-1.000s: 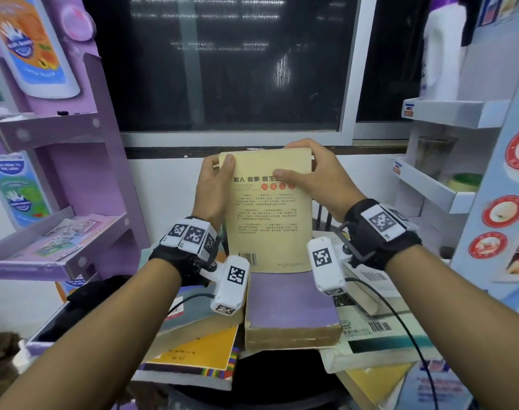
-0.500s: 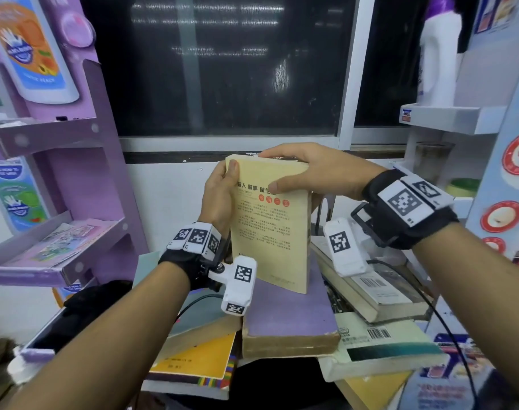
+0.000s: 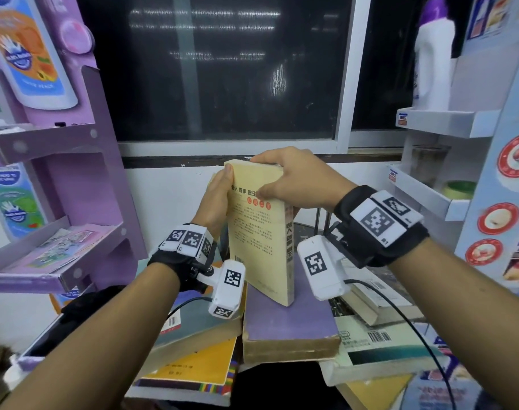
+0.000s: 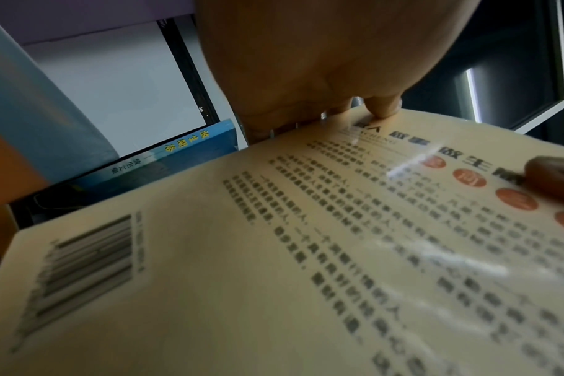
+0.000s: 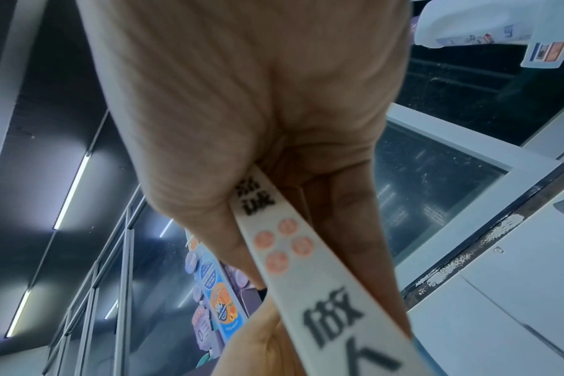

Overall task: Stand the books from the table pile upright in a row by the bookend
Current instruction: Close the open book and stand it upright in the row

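Note:
A cream paperback (image 3: 256, 232) stands upright above the pile, back cover toward me and spine to the right. My left hand (image 3: 222, 184) holds its left edge, thumb on the cover (image 4: 274, 254). My right hand (image 3: 267, 176) grips its top edge, thumb and fingers on either side of the spine (image 5: 306, 267). Its lower corner is over a flat purple book (image 3: 288, 321). In the left wrist view a blue book (image 4: 177, 152) stands behind it beside a black metal frame (image 4: 190, 68).
The pile also holds a grey book (image 3: 193, 321), a yellow one (image 3: 199, 368) and a white one with a barcode (image 3: 379, 344). A purple display shelf (image 3: 60, 261) stands left, a white shelf (image 3: 430, 196) right, a dark window (image 3: 222, 69) behind.
The cream book has turned from facing me to angled, with its spine showing on the right. My right hand moved from its side to its top edge.

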A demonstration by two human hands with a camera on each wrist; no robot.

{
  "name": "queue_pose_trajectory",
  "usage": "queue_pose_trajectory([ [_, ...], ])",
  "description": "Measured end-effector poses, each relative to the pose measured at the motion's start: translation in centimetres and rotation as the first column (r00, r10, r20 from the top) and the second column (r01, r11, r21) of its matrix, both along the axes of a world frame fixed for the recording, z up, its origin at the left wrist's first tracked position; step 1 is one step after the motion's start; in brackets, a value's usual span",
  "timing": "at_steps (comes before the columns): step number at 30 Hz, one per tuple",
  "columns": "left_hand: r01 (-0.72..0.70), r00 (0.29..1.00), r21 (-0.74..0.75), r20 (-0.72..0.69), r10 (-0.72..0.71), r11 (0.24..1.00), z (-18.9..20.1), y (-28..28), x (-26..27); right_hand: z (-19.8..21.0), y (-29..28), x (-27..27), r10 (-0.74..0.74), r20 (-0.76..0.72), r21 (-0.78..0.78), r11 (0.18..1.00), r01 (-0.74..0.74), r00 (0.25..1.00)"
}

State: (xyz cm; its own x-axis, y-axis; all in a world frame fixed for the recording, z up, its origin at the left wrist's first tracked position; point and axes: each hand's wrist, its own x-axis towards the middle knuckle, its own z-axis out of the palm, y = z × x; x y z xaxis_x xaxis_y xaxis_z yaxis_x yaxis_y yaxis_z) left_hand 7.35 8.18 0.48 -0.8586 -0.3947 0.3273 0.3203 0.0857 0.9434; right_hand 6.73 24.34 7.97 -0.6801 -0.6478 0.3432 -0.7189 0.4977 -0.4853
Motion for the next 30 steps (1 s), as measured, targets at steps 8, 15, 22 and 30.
queue_pose_trajectory([
  [8,-0.06,0.998,-0.054,0.009,0.06,0.997,-0.1,-3.0,0.1,0.2,-0.6,-1.0,-0.051,0.088,-0.076,0.995,0.057,0.995],
  [15,-0.166,0.984,-0.051,0.063,0.169,0.985,-0.6,-6.1,-1.2,0.3,-1.1,-3.0,-0.104,0.165,-0.122,0.985,0.125,0.981],
  [22,-0.214,0.97,-0.093,0.094,0.222,0.972,-1.2,-8.1,-3.2,0.6,-3.0,-4.9,-0.165,0.123,-0.139,0.973,0.182,0.978],
  [30,-0.147,0.969,-0.115,0.185,0.166,0.982,-1.2,-9.9,-5.8,0.2,-6.3,-8.4,-0.184,0.127,-0.128,0.971,0.2,0.975],
])
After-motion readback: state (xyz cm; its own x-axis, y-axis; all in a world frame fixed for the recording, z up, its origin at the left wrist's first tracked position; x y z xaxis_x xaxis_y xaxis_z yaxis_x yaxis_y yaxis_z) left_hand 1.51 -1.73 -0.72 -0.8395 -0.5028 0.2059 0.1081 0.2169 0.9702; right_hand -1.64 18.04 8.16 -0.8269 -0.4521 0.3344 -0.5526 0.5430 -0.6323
